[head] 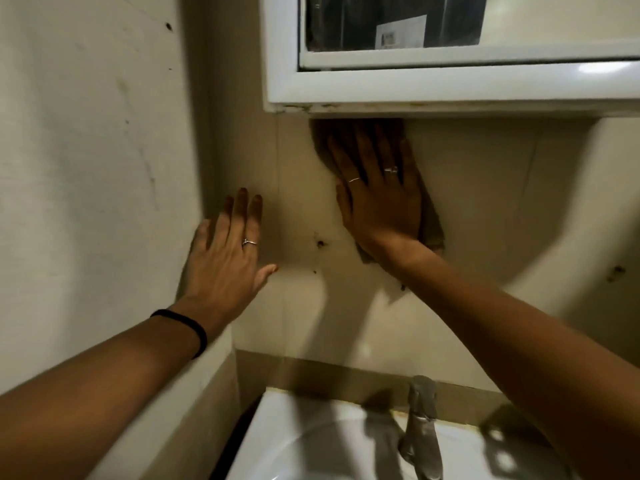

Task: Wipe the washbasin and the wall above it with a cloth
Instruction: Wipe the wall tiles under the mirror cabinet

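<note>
My right hand (379, 199) lies flat on a brown cloth (433, 225) and presses it against the beige wall (485, 188), just under the white cabinet. The cloth shows above the fingertips and below the wrist; most of it is hidden by the hand. My left hand (227, 252) rests flat on the wall near the corner, fingers spread, holding nothing. The white washbasin (311, 441) sits at the bottom of the view, with a metal tap (420, 427) at its back edge.
A white mirror cabinet (433, 88) juts out right above the cloth. The side wall (86, 168) on the left meets the back wall in a corner. Small dark holes (320, 243) mark the wall between the hands and at the far right.
</note>
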